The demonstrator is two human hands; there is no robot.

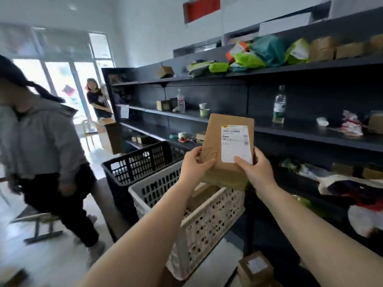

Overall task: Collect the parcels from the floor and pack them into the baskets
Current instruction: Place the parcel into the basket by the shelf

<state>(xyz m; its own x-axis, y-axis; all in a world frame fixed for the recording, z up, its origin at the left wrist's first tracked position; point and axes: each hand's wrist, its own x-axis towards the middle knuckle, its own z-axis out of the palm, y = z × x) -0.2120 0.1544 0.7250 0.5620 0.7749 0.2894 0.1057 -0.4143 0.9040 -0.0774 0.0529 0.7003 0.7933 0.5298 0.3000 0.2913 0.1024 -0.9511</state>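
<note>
A: How many baskets and parcels?

B: Two baskets: a white basket [199, 220] near, a black basket [143, 162] just beyond it to the left. One box [228, 150] is held up above the white basket; another parcel [256, 268] lies on the floor, near right.

A: The hands?

B: Both arms reach forward. The left hand [195, 165] clasps the box's lower left edge, the right hand [256, 169] its lower right, thumb on the label [235, 141].

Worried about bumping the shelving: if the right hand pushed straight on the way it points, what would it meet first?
Likely the dark shelf behind the cardboard parcel the right hand grips; depth is unclear.
</note>
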